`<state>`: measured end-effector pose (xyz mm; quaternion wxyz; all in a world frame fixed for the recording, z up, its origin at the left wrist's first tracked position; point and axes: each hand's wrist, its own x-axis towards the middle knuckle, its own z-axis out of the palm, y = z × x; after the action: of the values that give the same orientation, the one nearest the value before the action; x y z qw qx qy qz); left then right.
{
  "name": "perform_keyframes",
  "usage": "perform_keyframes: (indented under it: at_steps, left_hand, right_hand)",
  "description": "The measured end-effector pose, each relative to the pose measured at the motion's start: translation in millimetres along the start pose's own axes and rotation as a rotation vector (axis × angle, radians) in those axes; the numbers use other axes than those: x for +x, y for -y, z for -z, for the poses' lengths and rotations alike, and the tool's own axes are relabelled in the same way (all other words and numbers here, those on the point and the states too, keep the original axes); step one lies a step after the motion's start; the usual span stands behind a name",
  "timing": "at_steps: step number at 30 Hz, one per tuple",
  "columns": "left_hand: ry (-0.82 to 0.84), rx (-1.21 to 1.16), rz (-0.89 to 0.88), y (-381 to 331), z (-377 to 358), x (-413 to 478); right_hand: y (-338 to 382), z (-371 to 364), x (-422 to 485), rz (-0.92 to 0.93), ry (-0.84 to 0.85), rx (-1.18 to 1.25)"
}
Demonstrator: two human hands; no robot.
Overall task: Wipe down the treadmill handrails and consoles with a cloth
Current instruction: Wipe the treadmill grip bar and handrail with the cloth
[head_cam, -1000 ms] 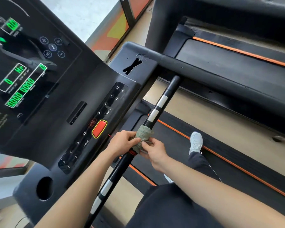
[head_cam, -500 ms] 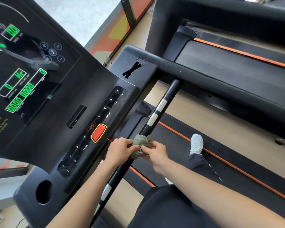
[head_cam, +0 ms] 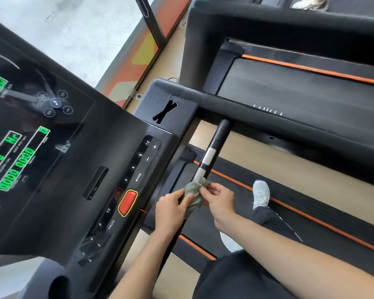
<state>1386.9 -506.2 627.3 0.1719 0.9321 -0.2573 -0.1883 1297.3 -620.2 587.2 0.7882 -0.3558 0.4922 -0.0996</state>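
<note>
**A:** Where is the cloth?

**B:** The grey-green cloth is bunched round the black bar with silver bands, just right of the red button. The left hand and the right hand both pinch it, fingers curled onto the fabric, one from each side of the bar.

**A:** How far along is the job?

**B:** Early to middle, I judge. The cloth sits low on the bar, and the banded stretch beyond it, further from the red button, looks not yet covered. I can't tell whether the console around the button, or the side handrail far right of it, has been wiped.

**A:** Any writing?

**B:** "MODE" is just above the red button and "PROG" below it, among keys marked 3, 6, 9, 12, plus and minus. The green digits far left of the button are blurred, seemingly zeros. The logo on the corner plate is too small to read.
</note>
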Motion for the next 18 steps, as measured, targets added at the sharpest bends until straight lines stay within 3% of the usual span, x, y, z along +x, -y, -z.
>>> perform_keyframes:
  at_steps: [18]
  left_hand:
    - [0.030,-0.073,-0.108,-114.5,-18.7,140.6]
  right_hand:
    - [113.7,18.1,98.3,0.127,-0.187,0.069]
